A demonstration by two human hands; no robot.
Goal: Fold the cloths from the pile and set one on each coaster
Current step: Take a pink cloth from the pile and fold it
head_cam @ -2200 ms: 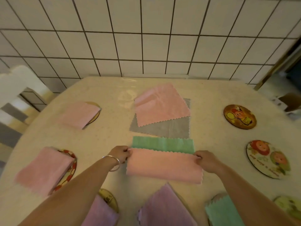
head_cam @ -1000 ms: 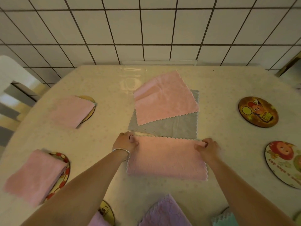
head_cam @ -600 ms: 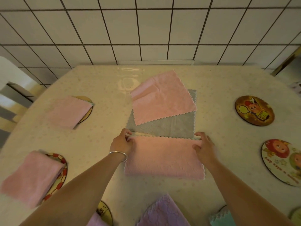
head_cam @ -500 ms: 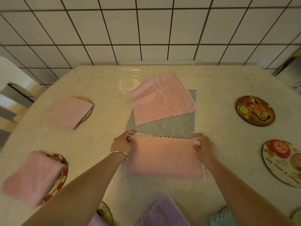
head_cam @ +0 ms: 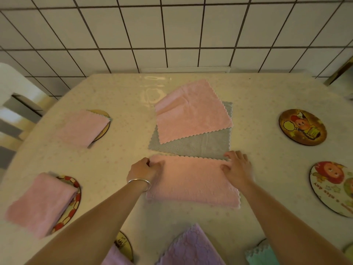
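Observation:
A pink cloth (head_cam: 191,181), folded to a wide rectangle, lies on the table in front of me. My left hand (head_cam: 145,169) pinches its far left corner with curled fingers. My right hand (head_cam: 236,167) lies on its far right corner with fingers spread. Just behind it is the pile: a pink cloth (head_cam: 193,115) askew on a grey cloth (head_cam: 191,146). Two picture coasters (head_cam: 302,127) (head_cam: 332,188) on the right are bare. On the left, folded pink cloths (head_cam: 82,127) (head_cam: 40,201) cover two coasters (head_cam: 103,113) (head_cam: 75,205).
Near the front edge are a purple cloth (head_cam: 191,247), a green cloth (head_cam: 261,255) and another coaster (head_cam: 124,247) partly under a purple cloth. A tiled wall (head_cam: 172,35) rises behind the table. A white chair (head_cam: 13,92) stands at the left.
The pink cloth's edge was carried away from me over the green strip, which no longer shows. Both hands now sit on its far corners, and the right hand's fingers have spread flat.

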